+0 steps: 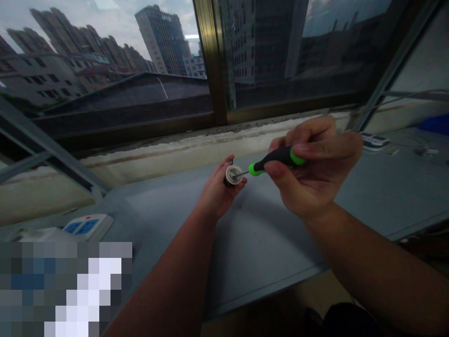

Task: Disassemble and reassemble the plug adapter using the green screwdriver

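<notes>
My left hand [218,189] is closed around a small white-rimmed round socket [233,174], its hollow mouth turned toward me and to the right. The fingers wrap its sides, so most of its body is hidden. Between the fingers and thumb of my right hand [312,164] is a screwdriver [275,159] with a black and green handle. It lies nearly level, pointing left. Its thin metal shaft reaches into the mouth of the socket; the tip's exact contact inside cannot be made out. Both hands are above the grey table [266,243].
A power strip [86,227] with blue outlets and a red light sits at the left. Another white power strip [374,141] with cables lies at the back right, near a blue object [437,124]. Metal frame bars [52,150] rise at both sides before the window [215,61].
</notes>
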Demonstrator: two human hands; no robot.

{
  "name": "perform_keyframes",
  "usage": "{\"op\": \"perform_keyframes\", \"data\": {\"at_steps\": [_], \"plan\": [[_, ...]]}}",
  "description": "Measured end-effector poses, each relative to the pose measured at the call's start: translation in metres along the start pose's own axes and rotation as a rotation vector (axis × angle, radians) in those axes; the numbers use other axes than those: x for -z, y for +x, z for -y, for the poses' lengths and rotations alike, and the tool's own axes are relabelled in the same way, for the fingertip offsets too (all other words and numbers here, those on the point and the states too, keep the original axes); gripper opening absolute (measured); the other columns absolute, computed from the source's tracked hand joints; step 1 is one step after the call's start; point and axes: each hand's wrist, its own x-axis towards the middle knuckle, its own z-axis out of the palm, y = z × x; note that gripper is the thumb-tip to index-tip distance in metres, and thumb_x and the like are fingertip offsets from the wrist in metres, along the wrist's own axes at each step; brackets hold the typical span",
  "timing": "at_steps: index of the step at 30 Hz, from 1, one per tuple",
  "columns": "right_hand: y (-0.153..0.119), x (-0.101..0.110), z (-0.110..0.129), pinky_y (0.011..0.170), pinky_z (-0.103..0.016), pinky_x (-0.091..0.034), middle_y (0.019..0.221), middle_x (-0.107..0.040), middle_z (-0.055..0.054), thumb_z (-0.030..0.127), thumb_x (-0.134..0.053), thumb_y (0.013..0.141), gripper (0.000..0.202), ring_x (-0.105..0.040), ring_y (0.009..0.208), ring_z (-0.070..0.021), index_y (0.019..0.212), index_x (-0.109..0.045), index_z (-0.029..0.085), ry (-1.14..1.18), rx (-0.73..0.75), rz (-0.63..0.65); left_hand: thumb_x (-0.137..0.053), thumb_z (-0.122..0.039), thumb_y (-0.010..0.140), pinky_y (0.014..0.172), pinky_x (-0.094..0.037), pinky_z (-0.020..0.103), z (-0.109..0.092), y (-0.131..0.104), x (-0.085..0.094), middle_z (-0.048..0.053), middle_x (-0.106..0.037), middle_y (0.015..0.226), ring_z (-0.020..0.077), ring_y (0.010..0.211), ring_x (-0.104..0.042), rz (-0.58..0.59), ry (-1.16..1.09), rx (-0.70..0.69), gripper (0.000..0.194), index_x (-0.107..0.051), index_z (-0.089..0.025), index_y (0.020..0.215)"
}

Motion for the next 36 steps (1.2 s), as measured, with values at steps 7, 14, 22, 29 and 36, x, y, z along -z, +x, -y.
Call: {"op": "perform_keyframes", "data": {"at_steps": [7, 14, 22, 29, 36], "plan": [[-0.01, -0.001, -0.004, 0.078, -0.046, -0.068, 0.124, -0.072, -0.005, 0.034, -0.064, 0.091, 0.035, -0.073, 0.109, -0.0267, 0.125, -0.06, 0.034, 0.184, -0.077, 0.102, -0.062, -0.027, 0.098, 0.059, -0.057, 0.02, -0.003, -0.002, -0.004, 0.0, -0.066, 0.084, 0.0103, 0.064, -0.067, -0.027, -0.008, 0.021, 0.033, -0.06, -0.022, 0.13], [-0.003, 0.0, -0.002, 0.058, -0.032, -0.06, 0.093, -0.058, -0.001, 0.039, -0.086, 0.074, 0.035, -0.064, 0.079, -0.018, 0.102, -0.066, 0.036, 0.004, -0.009, -0.075, -0.063, -0.027, 0.098, 0.059, -0.057, 0.02, -0.001, -0.001, -0.004, 0.0, -0.064, 0.08, 0.0108, 0.063, -0.066, -0.028, -0.006, 0.009, 0.03, -0.061, -0.02, 0.127], [-0.007, 0.001, 0.0, 0.069, -0.039, -0.066, 0.101, -0.072, -0.002, 0.029, -0.074, 0.087, 0.024, -0.073, 0.09, -0.0221, 0.11, -0.069, 0.031, 0.083, -0.077, 0.029, -0.057, -0.026, 0.1, 0.061, -0.057, 0.02, -0.004, -0.001, -0.003, 0.001, -0.066, 0.084, 0.0108, 0.064, -0.067, -0.045, -0.01, -0.008, 0.029, -0.059, -0.021, 0.128], [-0.002, 0.003, -0.01, 0.067, -0.034, -0.061, 0.096, -0.061, -0.001, 0.039, -0.084, 0.08, 0.023, -0.065, 0.083, -0.0179, 0.091, -0.068, 0.028, 0.069, -0.041, -0.129, -0.059, -0.027, 0.099, 0.057, -0.054, 0.02, -0.007, -0.001, -0.004, 0.001, -0.062, 0.081, 0.0117, 0.063, -0.065, -0.086, -0.012, 0.011, 0.034, -0.058, -0.022, 0.132], [-0.011, 0.003, -0.007, 0.073, -0.038, -0.065, 0.105, -0.07, -0.002, 0.033, -0.077, 0.087, 0.03, -0.073, 0.092, -0.0208, 0.114, -0.062, 0.03, 0.076, -0.075, 0.06, -0.056, -0.027, 0.101, 0.059, -0.056, 0.02, -0.004, 0.0, -0.001, 0.001, -0.064, 0.083, 0.0106, 0.063, -0.066, -0.053, -0.006, -0.01, 0.029, -0.058, -0.021, 0.129]]}}
